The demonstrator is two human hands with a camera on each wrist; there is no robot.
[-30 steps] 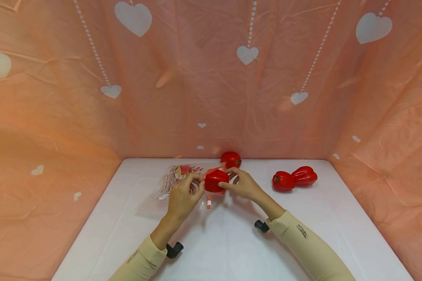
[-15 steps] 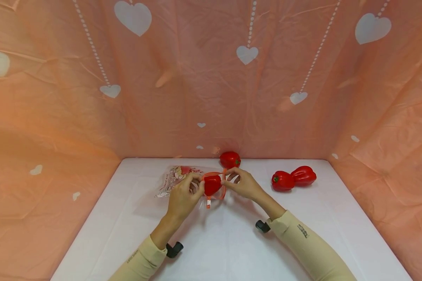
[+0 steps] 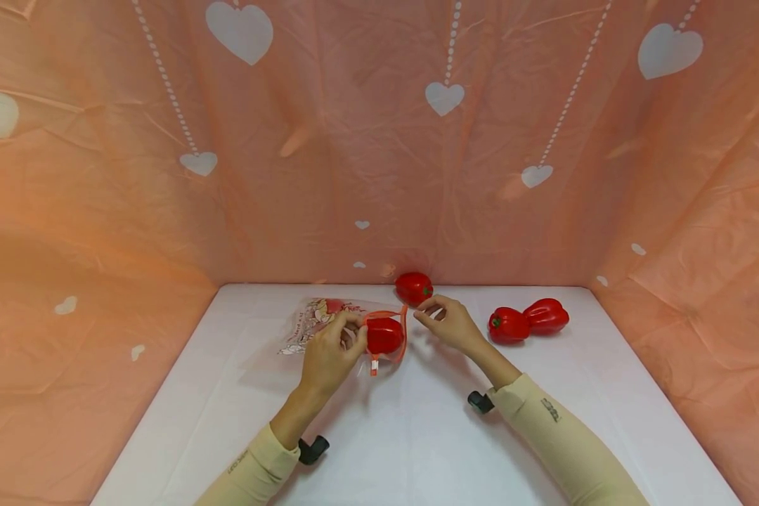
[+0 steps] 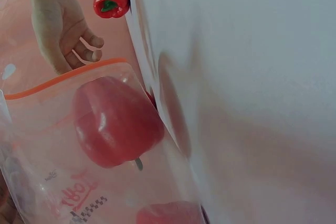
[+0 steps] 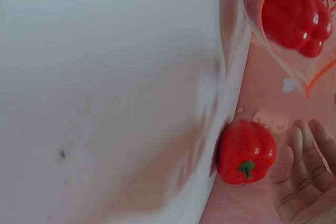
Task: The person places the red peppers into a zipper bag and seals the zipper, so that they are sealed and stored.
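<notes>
- On the left, the clear printed bag (image 3: pixel 310 330) stretches over the desk (image 3: pixel 443 450), and its mouth, with orange rim (image 3: pixel 405 337), faces right.
- The left hand (image 3: pixel 329 358) pinches the bag beside the mouth, thumb against fingers. If this thin plastic slips, the mouth could fold together, I think.
- The bagged pepper (image 3: pixel 384 336) is inside the bag, just behind the rim. Because it sits so near the mouth, a tilt could let it roll out.
- Behind, the rear pepper (image 3: pixel 411 287) lies at the far edge, close to the orange cloth (image 3: pixel 329 211); little room remains there, so a careless push could press it into the cloth.
- The right hand (image 3: pixel 452 325) hangs right of the mouth, fingers loosely bent, with nothing in them.
- Farther right, the nearer pepper (image 3: pixel 508 327) touches the outer pepper (image 3: pixel 547 317). Grasping one could make the other roll towards the right edge. Between hand and pair there is free way, and broad room in front.
</notes>
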